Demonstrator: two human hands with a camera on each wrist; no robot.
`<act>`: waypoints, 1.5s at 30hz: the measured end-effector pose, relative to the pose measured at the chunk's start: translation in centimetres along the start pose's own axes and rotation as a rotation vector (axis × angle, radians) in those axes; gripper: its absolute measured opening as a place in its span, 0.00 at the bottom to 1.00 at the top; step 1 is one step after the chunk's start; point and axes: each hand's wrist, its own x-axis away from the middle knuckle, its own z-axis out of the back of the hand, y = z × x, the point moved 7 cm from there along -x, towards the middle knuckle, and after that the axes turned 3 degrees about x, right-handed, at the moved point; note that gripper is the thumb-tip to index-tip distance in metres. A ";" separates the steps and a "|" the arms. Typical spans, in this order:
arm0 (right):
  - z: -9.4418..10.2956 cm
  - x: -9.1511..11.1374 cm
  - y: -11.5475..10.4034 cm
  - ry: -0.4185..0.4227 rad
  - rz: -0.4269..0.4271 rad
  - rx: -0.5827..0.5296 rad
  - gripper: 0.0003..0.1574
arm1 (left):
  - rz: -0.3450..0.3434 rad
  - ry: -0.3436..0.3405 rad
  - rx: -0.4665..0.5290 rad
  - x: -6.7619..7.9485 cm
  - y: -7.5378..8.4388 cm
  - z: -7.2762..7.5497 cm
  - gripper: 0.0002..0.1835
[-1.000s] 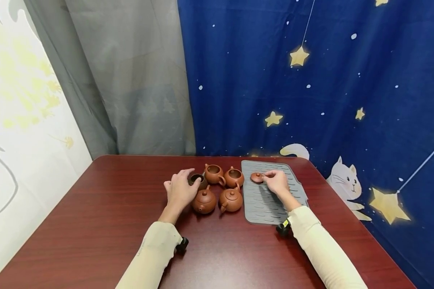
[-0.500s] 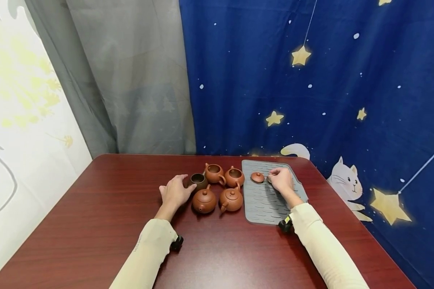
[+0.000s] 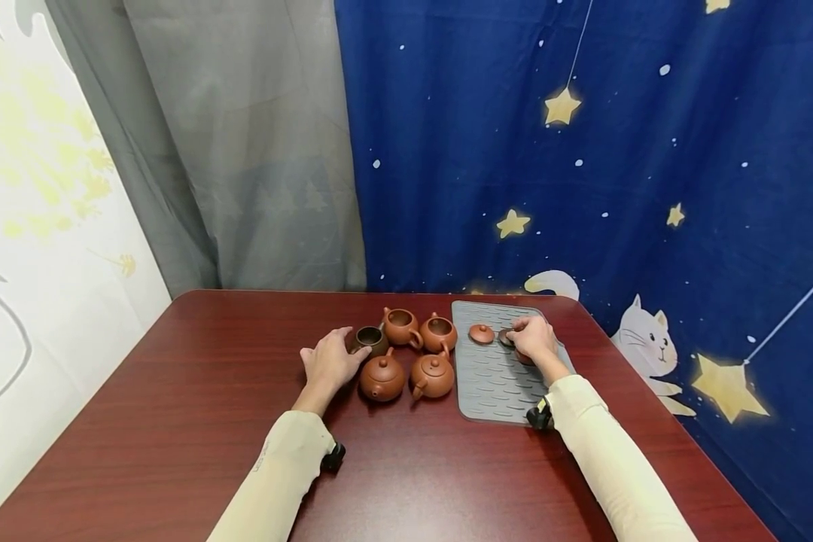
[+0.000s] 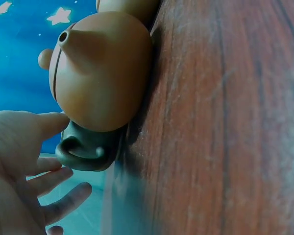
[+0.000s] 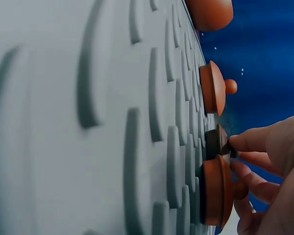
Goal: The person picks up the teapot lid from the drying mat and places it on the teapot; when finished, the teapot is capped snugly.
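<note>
My left hand (image 3: 332, 363) is beside a small dark brown teapot (image 3: 369, 340) without its lid, fingers spread and thumb near its rim. In the left wrist view those fingers are loosely extended around the side of the dark teapot (image 4: 85, 152), near its looped handle. My right hand (image 3: 534, 339) is low over the grey ridged mat (image 3: 494, 391). Its thumb and forefinger pinch the knob of a dark lid (image 5: 217, 141), seen in the right wrist view. This lid sits between two reddish-brown lids, one farther along the mat (image 5: 213, 90), the other under my curled fingers (image 5: 216, 193).
Two lidless reddish-brown teapots (image 3: 401, 328) stand behind, side by side. In front are two lidded ones, one next to the dark teapot (image 3: 382, 379) and one near the mat's left edge (image 3: 433, 376). A blue star-patterned curtain (image 3: 461, 150) hangs behind the table (image 3: 406, 474).
My right hand has let go of a reddish-brown lid on the mat and moved right to the dark lid. My left hand has drawn back slightly left from the dark teapot.
</note>
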 end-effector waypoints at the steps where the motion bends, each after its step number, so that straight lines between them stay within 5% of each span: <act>1: 0.0 0.0 0.0 -0.002 0.001 -0.004 0.16 | -0.001 -0.003 -0.006 0.0 0.0 -0.1 0.35; 29: 0.6 0.7 -0.2 0.033 0.024 -0.075 0.12 | 0.012 0.000 -0.085 -0.3 0.0 -0.8 0.29; 45: 0.5 2.3 -3.5 0.082 0.083 -0.161 0.11 | 0.030 -0.015 -0.095 -0.2 0.0 -0.6 0.29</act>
